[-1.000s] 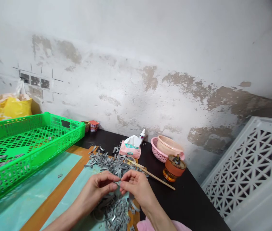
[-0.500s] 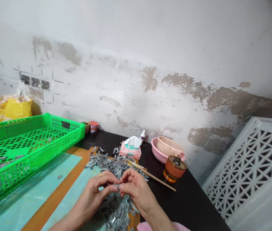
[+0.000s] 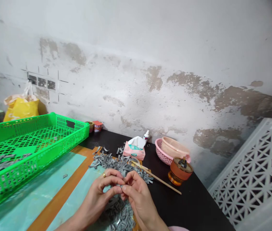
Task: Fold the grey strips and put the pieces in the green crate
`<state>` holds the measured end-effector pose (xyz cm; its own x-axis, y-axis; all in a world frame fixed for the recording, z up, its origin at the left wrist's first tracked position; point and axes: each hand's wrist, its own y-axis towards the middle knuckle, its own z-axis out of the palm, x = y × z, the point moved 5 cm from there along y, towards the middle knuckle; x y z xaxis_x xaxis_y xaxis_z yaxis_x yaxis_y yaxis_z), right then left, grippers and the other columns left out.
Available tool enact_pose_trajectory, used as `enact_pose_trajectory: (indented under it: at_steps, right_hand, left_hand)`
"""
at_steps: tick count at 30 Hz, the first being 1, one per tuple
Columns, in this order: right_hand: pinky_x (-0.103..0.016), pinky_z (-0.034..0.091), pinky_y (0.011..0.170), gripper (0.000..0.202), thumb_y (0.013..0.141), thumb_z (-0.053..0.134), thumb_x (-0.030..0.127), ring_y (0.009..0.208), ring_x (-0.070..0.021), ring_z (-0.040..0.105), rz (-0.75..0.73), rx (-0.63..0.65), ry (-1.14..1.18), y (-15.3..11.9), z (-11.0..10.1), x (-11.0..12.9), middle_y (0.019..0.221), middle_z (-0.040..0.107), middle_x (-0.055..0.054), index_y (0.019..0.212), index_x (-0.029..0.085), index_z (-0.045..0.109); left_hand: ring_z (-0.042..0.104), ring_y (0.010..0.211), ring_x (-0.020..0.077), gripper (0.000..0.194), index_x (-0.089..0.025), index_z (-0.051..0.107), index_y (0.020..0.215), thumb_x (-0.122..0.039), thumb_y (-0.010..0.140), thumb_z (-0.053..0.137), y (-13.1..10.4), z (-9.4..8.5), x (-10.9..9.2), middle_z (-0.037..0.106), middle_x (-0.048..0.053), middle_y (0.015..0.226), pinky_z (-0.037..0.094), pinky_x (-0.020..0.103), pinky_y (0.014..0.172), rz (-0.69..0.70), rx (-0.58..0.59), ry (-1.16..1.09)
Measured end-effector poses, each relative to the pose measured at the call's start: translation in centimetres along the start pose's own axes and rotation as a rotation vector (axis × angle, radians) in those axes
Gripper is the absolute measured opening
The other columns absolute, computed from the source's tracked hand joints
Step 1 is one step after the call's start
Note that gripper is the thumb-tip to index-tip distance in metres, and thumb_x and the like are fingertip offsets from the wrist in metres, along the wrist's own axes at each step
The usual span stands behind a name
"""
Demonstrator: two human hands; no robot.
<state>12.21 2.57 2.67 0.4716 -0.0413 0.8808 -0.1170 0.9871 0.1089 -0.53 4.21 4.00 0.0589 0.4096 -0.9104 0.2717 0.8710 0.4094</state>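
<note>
My left hand (image 3: 102,193), with a ring on one finger, and my right hand (image 3: 139,195) meet fingertip to fingertip at the lower middle. Both are pinched on a small grey piece (image 3: 121,186), mostly hidden by the fingers. Beneath them lies a heap of small grey clips (image 3: 121,215). Loose grey strips (image 3: 109,162) are piled just beyond my hands, on a surface covered with teal sheeting (image 3: 71,195) and brown tape.
A green crate (image 3: 37,154) holding grey pieces stands at left. Beyond the strips are a tissue pack (image 3: 134,149) and a white bottle (image 3: 146,135). A wooden stick (image 3: 166,183), pink baskets (image 3: 172,149) and an amber jar (image 3: 179,171) lie right. A white lattice panel (image 3: 261,173) leans far right.
The whole scene has shifted slightly right in view. My hands remain together on the small piece, with the fingers slightly more curled around it.
</note>
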Motion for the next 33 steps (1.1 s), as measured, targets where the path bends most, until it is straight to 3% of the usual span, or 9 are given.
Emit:
enact_pose_trajectory:
  at_steps: [12, 15, 19, 23, 27, 29, 33]
  right_hand:
    - [-0.021, 0.036, 0.058, 0.036, 0.068, 0.082, 0.028, 0.064, -0.0091, 0.048, -0.041, 0.114, 0.101, 0.1, 0.1, -0.3, 0.075, 0.057, 0.003, 0.08, 0.019, 0.05]
    - [-0.021, 0.037, 0.059, 0.036, 0.068, 0.083, 0.026, 0.065, -0.0094, 0.048, -0.069, 0.125, 0.066, 0.4, -0.3, -0.1, 0.076, 0.056, 0.003, 0.08, 0.019, 0.05]
    - [-0.022, 0.038, 0.063, 0.033, 0.07, 0.081, 0.022, 0.068, -0.0103, 0.049, -0.145, 0.141, -0.035, 0.6, -0.9, 0.5, 0.075, 0.057, 0.003, 0.082, 0.019, 0.051]
    - [-0.023, 0.04, 0.068, 0.031, 0.068, 0.081, 0.02, 0.071, -0.0116, 0.053, -0.195, 0.151, -0.197, 0.6, -1.3, 1.2, 0.076, 0.061, 0.003, 0.081, 0.019, 0.054]
    - [-0.023, 0.043, 0.068, 0.028, 0.063, 0.083, 0.015, 0.07, -0.0117, 0.056, -0.18, 0.157, -0.323, 0.7, -1.6, 1.5, 0.073, 0.064, 0.002, 0.077, 0.017, 0.058]
    - [-0.022, 0.044, 0.066, 0.026, 0.063, 0.083, 0.017, 0.067, -0.011, 0.058, -0.125, 0.167, -0.332, 0.7, -1.8, 1.2, 0.071, 0.064, 0.003, 0.076, 0.016, 0.061]
    - [-0.026, 0.05, 0.059, 0.026, 0.069, 0.081, 0.031, 0.055, -0.0121, 0.061, 0.033, 0.187, -0.277, 0.8, -1.8, 0.3, 0.065, 0.065, 0.001, 0.077, 0.014, 0.063]
  left_hand:
    - [0.06, 0.09, 0.023, 0.006, -0.023, 0.075, 0.078, -0.025, 0.079, 0.07, 0.1, 0.2, -0.4, 0.06, 0.006, 0.097, 0.051, 0.031, 0.076, -0.002, 0.077, -0.006]
    - [0.059, 0.088, 0.0215, 0.001, -0.023, 0.072, 0.076, -0.024, 0.076, 0.072, 0.1, -0.2, -0.4, 0.059, 0.005, 0.102, 0.048, 0.032, 0.079, 0.039, 0.005, 0.069]
    - [0.056, 0.102, 0.0259, 0.008, -0.023, 0.07, 0.066, -0.021, 0.074, 0.073, 0.2, -0.5, -0.3, 0.059, 0.005, 0.104, 0.04, 0.036, 0.092, 0.088, -0.059, 0.191]
    - [0.056, 0.103, 0.0268, 0.006, -0.023, 0.071, 0.068, -0.024, 0.073, 0.073, 0.5, -0.4, 0.4, 0.059, 0.005, 0.105, 0.037, 0.038, 0.094, 0.001, 0.02, 0.157]
    - [0.056, 0.102, 0.0268, 0.011, -0.02, 0.068, 0.067, -0.026, 0.072, 0.075, 0.4, 0.1, 1.0, 0.058, 0.005, 0.105, 0.038, 0.038, 0.093, -0.117, 0.2, 0.028]
    - [0.055, 0.103, 0.0267, 0.011, -0.02, 0.065, 0.071, -0.028, 0.076, 0.072, 0.2, 0.4, 1.0, 0.058, 0.005, 0.107, 0.038, 0.038, 0.092, -0.126, 0.261, -0.01]
    - [0.051, 0.105, 0.0266, 0.018, -0.02, 0.061, 0.075, -0.036, 0.084, 0.063, -0.1, 0.6, 0.7, 0.056, 0.007, 0.107, 0.037, 0.038, 0.093, -0.076, 0.25, 0.028]
